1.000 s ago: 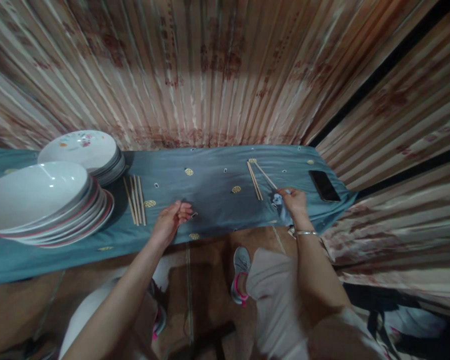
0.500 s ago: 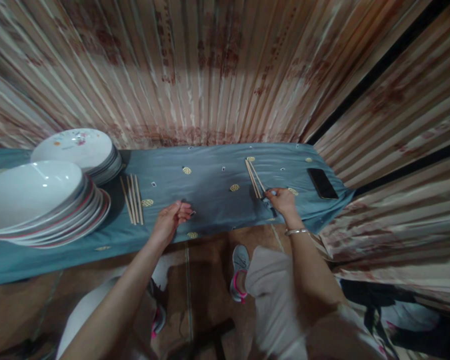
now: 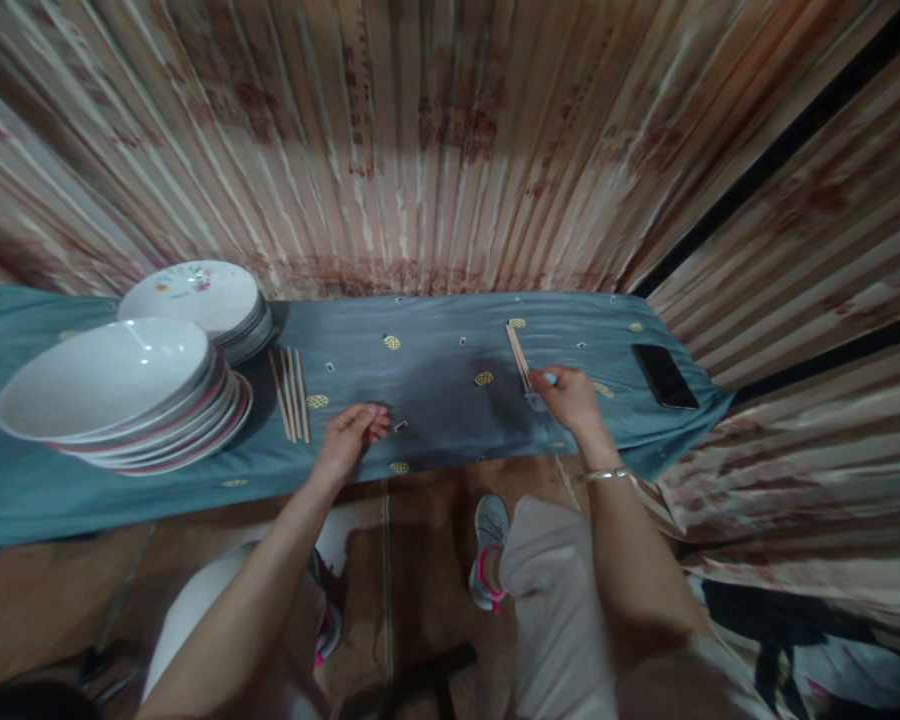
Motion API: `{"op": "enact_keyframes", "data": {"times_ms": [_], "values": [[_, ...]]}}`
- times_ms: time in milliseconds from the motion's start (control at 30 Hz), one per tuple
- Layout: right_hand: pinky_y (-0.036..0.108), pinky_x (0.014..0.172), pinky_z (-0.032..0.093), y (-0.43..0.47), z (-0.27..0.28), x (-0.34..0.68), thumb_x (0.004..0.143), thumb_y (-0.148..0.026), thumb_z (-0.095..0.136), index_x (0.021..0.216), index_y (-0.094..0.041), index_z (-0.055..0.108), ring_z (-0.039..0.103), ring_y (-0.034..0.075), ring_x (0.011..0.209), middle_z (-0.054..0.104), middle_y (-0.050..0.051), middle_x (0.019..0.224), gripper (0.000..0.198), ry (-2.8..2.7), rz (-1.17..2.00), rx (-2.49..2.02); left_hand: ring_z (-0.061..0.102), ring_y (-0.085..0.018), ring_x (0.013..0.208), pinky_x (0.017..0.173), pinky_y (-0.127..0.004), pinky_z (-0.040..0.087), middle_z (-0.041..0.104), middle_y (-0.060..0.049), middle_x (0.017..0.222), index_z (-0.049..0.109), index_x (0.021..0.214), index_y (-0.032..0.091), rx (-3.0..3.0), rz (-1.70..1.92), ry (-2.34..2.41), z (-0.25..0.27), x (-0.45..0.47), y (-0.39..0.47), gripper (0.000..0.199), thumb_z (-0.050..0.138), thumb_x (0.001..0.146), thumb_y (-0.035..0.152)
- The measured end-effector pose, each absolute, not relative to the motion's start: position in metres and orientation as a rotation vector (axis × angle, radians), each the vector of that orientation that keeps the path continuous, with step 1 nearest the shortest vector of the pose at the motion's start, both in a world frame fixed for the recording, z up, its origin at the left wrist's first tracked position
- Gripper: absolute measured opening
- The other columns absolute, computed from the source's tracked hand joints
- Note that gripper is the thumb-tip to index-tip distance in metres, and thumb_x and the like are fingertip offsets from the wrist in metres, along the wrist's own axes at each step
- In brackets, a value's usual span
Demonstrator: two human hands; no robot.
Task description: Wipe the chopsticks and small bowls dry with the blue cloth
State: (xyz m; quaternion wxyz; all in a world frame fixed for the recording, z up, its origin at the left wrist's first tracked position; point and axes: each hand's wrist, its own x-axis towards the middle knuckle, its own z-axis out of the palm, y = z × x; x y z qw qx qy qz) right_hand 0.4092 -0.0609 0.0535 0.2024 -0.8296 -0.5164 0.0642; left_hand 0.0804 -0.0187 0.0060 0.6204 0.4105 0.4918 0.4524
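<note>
Several wooden chopsticks [image 3: 517, 350] lie close together on the right half of the cloth-covered table. My right hand [image 3: 570, 398] is closed in a pinch at their near ends and appears to hold one chopstick; the fingers partly hide the grip. A small pale-blue spot shows at the fingertips, too small to name. My left hand [image 3: 351, 440], fingers curled in with nothing visible in them, is over the table's front edge. Several more chopsticks [image 3: 290, 395] lie side by side to its left, apart from it.
Left on the table [image 3: 435, 320] are a front stack of large white bowls [image 3: 112, 375] and a rear stack of floral-patterned plates or bowls [image 3: 195, 300]. A black phone [image 3: 664, 376] lies at the right end. Pleated curtains [image 3: 450, 150] hang behind and to the right.
The slanted chopstick in my right hand has swung in against the others on the right. The view has shifted slightly left; my left hand has barely moved.
</note>
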Motion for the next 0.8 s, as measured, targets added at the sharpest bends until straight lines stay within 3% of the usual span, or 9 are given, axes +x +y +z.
{"op": "enact_keyframes", "data": {"times_ms": [100,200,333,500,800], "values": [[0.026,0.064,0.044,-0.053,0.054,0.385,0.092,-0.033,0.058,0.097,-0.021,0.080,0.073,0.022,0.078,0.078,0.006,0.078,0.026,-1.545,0.220,-2.174,0.058,-0.014,0.054,0.053,-0.026,0.043,0.070,-0.006,0.067,0.070,0.075,0.016,1.111,1.027,1.195,0.002,0.069,-0.015,0.041,0.078,0.061,0.053],[0.025,0.069,0.046,-0.047,0.052,0.361,0.094,-0.032,0.056,0.094,-0.021,0.079,0.075,0.023,0.086,0.080,0.006,0.087,0.025,-1.648,0.251,-2.052,0.061,-0.017,0.061,0.060,-0.029,0.047,0.072,-0.006,0.073,0.069,0.081,0.018,1.415,0.997,1.389,0.000,0.049,-0.012,0.034,0.065,0.073,0.051],[0.025,0.070,0.047,-0.040,0.051,0.336,0.096,-0.034,0.054,0.092,-0.022,0.078,0.075,0.022,0.086,0.080,0.006,0.087,0.027,-1.726,0.285,-1.963,0.069,-0.024,0.090,0.081,-0.033,0.049,0.076,-0.010,0.105,0.072,0.093,0.020,1.931,0.882,1.787,0.005,0.016,-0.010,0.023,0.058,0.081,0.034],[0.025,0.072,0.047,-0.035,0.053,0.318,0.096,-0.032,0.056,0.096,-0.021,0.078,0.075,0.022,0.088,0.080,0.007,0.091,0.025,-1.773,0.330,-1.968,0.070,-0.026,0.088,0.073,-0.033,0.050,0.072,-0.012,0.107,0.073,0.108,0.018,2.125,0.561,2.039,0.011,-0.011,-0.015,0.032,0.054,0.088,0.035],[0.026,0.077,0.046,-0.032,0.055,0.305,0.098,-0.030,0.055,0.100,-0.021,0.078,0.074,0.023,0.097,0.080,0.008,0.097,0.025,-1.810,0.365,-1.953,0.069,-0.027,0.098,0.080,-0.033,0.052,0.067,-0.012,0.116,0.070,0.114,0.019,2.191,0.525,2.083,0.002,-0.018,-0.015,0.034,0.055,0.090,0.038]]}}
